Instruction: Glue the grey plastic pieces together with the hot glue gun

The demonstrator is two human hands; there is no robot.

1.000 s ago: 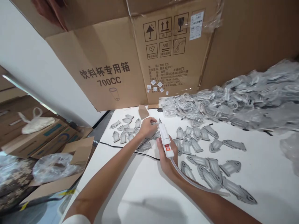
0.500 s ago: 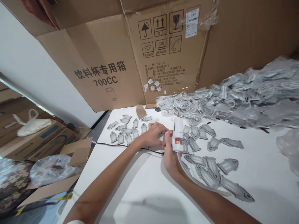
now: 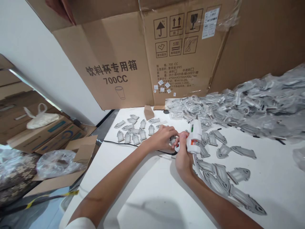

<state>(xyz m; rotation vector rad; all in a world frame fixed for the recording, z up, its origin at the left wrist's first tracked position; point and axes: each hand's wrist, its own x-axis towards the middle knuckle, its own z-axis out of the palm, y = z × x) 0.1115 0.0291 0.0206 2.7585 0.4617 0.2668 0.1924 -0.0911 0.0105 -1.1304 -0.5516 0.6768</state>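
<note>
In the head view my right hand (image 3: 184,156) is closed around a white glue gun (image 3: 195,135) with a green mark, an orange-red patch and a red switch; its nozzle points up and away. A pale cord runs from it along my right forearm. My left hand (image 3: 164,138) is curled beside it, fingers bent around a small grey plastic piece (image 3: 172,139) that is mostly hidden. The fingertips of both hands nearly meet. Flat grey pieces with pointed ends (image 3: 135,139) lie in a group left of my hands, and more grey pieces (image 3: 240,175) lie to the right.
A large cardboard box (image 3: 126,41) stands behind the white table (image 3: 145,190). Bagged grey parts (image 3: 262,92) are heaped at the back right. A black cable (image 3: 119,143) crosses the table. Boxes and a clear plastic bag (image 3: 59,162) are on the left.
The view has shifted, so the scene sits further right. The glue gun has turned a little, showing its nozzle and green mark. Both hands remain close together.
</note>
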